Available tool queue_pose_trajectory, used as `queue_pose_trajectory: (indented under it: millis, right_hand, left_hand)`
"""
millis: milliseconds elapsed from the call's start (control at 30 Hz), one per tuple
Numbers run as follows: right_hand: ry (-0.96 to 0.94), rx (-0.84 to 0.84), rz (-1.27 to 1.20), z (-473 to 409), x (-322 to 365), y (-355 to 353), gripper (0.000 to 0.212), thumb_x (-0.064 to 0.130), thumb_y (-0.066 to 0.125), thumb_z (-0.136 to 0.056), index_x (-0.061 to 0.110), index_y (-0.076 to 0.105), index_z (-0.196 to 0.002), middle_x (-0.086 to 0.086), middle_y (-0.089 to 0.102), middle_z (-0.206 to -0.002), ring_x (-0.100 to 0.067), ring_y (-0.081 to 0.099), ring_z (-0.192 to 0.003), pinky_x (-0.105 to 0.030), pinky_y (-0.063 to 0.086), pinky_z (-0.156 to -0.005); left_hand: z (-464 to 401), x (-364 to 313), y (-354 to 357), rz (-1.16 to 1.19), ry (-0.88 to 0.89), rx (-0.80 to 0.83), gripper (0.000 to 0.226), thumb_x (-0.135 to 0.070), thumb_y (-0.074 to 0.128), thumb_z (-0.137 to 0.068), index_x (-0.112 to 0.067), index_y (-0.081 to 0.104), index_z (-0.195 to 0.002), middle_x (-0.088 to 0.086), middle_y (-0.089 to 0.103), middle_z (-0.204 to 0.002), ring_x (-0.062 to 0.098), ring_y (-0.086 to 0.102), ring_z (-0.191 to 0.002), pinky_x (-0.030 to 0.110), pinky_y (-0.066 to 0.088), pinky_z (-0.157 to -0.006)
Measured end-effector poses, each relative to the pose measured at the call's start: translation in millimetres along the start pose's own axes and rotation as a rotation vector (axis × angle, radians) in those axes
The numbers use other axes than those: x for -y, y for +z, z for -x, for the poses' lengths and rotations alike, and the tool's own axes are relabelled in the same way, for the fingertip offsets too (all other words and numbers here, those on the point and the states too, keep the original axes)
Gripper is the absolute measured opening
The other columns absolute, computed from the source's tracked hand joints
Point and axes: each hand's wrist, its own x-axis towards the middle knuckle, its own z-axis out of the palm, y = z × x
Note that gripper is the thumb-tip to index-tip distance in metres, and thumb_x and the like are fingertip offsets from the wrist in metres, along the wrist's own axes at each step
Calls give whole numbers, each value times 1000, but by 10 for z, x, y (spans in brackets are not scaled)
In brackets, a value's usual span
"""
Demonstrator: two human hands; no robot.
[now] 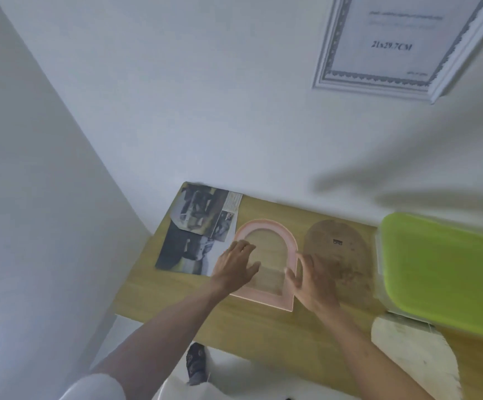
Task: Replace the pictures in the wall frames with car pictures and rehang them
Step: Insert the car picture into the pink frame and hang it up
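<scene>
Two frames: one pink arched frame (pixel 266 235), one white wall frame (pixel 401 50); two hands.

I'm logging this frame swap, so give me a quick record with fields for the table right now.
pink arched frame: flat on wooden table, empty
left hand: on frame's left side
right hand: at frame's right edge
brown backing board: right of frame
car pictures: left of frame
white frame: on wall
green lid: far right
</scene>
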Motion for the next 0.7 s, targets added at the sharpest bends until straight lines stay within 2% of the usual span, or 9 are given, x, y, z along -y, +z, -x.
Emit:
queue_pose_trajectory:
  millis: [100,233,333,433,533,600,700]
  right_hand:
    - [-82,32,21,-409,467,194,43,42,64,-89,15,60,-122,-7,62,-120,-26,63,-103,-38,55,-78]
    - [-94,165,49,-833,1071,429,51,45,58,-94,16,51,-136,-9,51,-142,-29,53,-124,-42,50,-98]
    - [-115,224,39,-1109,1447,582,52,40,59,-96,15,48,-140,-6,46,-148,-27,49,-131,-41,47,-104]
    - [-103,270,33,-1334,1699,757,51,37,58,-97,15,48,-141,-4,46,-148,-24,49,-132,-38,46,-105]
    - [-71,336,54,-1495,1877,883,57,38,54,-99,14,40,-148,-3,38,-155,-22,39,-141,-36,38,-112]
    - [-59,383,74,-1574,1945,944,57,37,52,-101,14,36,-150,-2,34,-158,-21,35,-144,-37,41,-110]
    - [-17,420,81,-1643,1960,1041,52,34,55,-99,15,41,-146,-1,42,-150,-21,44,-136,-41,52,-95]
  left_hand:
    - [-160,514,-259,-14,-30,-16,45,-35,61,-91,-10,55,-128,5,54,-130,25,50,-120,38,48,-86]
    - [-305,1130,-526,-54,-70,8,41,-27,62,-90,-10,53,-126,6,54,-129,26,50,-121,37,47,-92]
    - [-403,1518,-671,-70,-54,29,44,-24,61,-90,-10,52,-131,6,52,-137,25,45,-129,35,35,-108]
    - [-514,1827,-758,-82,5,33,45,-24,62,-90,-13,52,-133,4,49,-142,23,42,-134,35,29,-113]
    - [-583,2047,-774,-95,24,63,51,-26,58,-94,-13,45,-141,3,39,-152,23,34,-141,33,21,-117]
    - [-600,2174,-729,-115,45,86,48,-24,51,-98,-12,44,-144,4,37,-154,23,31,-143,32,19,-118]
    - [-584,2293,-649,-160,127,88,40,-22,45,-101,-9,53,-138,7,44,-150,23,37,-141,32,23,-117]
